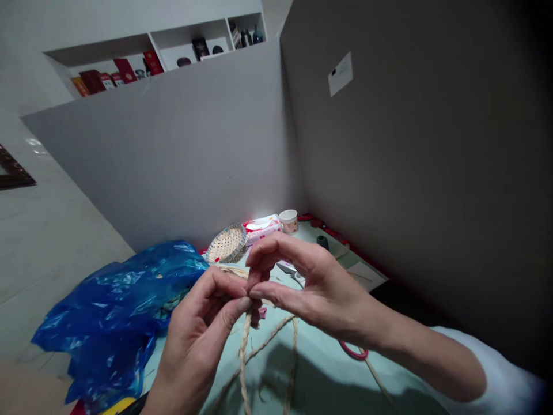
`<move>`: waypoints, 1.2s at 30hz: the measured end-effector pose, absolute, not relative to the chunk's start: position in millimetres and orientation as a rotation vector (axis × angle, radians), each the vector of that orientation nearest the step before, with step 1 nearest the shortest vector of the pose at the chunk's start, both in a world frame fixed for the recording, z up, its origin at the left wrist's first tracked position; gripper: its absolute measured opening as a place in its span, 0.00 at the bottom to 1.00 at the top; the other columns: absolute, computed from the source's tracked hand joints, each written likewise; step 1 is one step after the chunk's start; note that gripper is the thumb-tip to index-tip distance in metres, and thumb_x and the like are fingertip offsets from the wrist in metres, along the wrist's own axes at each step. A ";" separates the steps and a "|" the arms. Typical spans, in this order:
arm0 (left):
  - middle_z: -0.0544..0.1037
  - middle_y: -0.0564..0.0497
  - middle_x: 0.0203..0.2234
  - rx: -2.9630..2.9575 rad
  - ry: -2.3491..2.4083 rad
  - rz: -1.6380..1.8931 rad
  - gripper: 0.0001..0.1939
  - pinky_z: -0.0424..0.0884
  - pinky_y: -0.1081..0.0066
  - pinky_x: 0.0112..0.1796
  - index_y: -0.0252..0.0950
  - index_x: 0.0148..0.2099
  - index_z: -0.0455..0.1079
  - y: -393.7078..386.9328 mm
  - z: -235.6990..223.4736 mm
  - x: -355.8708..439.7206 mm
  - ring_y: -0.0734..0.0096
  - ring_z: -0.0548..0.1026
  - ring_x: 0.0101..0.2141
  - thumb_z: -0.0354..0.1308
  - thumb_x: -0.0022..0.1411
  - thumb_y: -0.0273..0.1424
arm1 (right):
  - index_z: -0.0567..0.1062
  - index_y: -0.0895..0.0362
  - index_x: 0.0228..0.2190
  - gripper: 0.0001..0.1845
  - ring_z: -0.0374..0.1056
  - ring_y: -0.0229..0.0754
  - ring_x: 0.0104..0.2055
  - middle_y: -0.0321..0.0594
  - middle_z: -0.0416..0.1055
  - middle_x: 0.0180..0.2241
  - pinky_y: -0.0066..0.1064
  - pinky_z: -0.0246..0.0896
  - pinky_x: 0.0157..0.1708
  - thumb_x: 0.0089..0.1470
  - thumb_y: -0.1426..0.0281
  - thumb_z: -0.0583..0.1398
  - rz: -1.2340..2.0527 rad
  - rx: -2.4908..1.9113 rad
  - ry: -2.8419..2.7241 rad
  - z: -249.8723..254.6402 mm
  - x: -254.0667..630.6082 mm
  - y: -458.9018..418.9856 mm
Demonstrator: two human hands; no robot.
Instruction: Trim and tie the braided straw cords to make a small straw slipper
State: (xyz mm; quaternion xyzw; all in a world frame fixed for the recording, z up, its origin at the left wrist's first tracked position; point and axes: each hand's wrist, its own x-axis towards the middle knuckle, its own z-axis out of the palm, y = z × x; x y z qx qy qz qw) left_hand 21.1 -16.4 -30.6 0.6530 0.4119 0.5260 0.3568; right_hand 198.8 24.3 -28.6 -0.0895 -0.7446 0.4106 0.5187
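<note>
A braided straw cord (243,360) hangs down from between my two hands, its upper end hidden by the fingers. My left hand (203,323) pinches the cord between thumb and forefinger. Touching it fingertip to fingertip, my right hand (298,276) is closed in a pinch at the cord's upper end. More of the braid loops across the pale green tabletop (332,369) below. Loose straw strands (231,269) lie behind the left hand, and scissors (297,276) with a pale handle lie partly hidden behind the right hand.
A crumpled blue plastic bag (116,311) fills the left side. Farther back are a woven basket (227,243), a red and white packet (262,227), a paper cup (288,221) and a dark thread spool (322,242). A red ring-shaped handle (354,351) lies under my right forearm. Grey partitions (194,155) enclose the back and right.
</note>
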 end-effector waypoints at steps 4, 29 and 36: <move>0.77 0.57 0.26 1.649 1.036 1.398 0.06 0.70 0.82 0.31 0.40 0.30 0.73 -15.4 -30.0 20.4 0.78 0.74 0.28 0.63 0.61 0.28 | 0.68 0.60 0.37 0.09 0.68 0.35 0.33 0.35 0.69 0.31 0.29 0.66 0.38 0.57 0.83 0.60 0.899 -0.195 -1.833 -29.1 199.1 21.5; 0.78 0.55 0.24 1.695 1.020 1.649 0.08 0.72 0.78 0.27 0.40 0.26 0.72 -24.9 -26.8 31.0 0.75 0.74 0.24 0.67 0.54 0.25 | 0.75 0.60 0.36 0.02 0.69 0.37 0.36 0.38 0.73 0.34 0.30 0.67 0.39 0.59 0.75 0.62 1.143 -0.235 -1.869 -32.0 204.8 35.0; 0.78 0.54 0.25 1.747 1.015 1.645 0.08 0.73 0.79 0.29 0.40 0.26 0.73 -27.9 -25.8 31.9 0.74 0.75 0.27 0.65 0.56 0.24 | 0.74 0.59 0.32 0.08 0.69 0.35 0.34 0.35 0.72 0.30 0.27 0.67 0.38 0.56 0.83 0.62 0.932 -0.113 -1.909 -30.7 207.8 36.0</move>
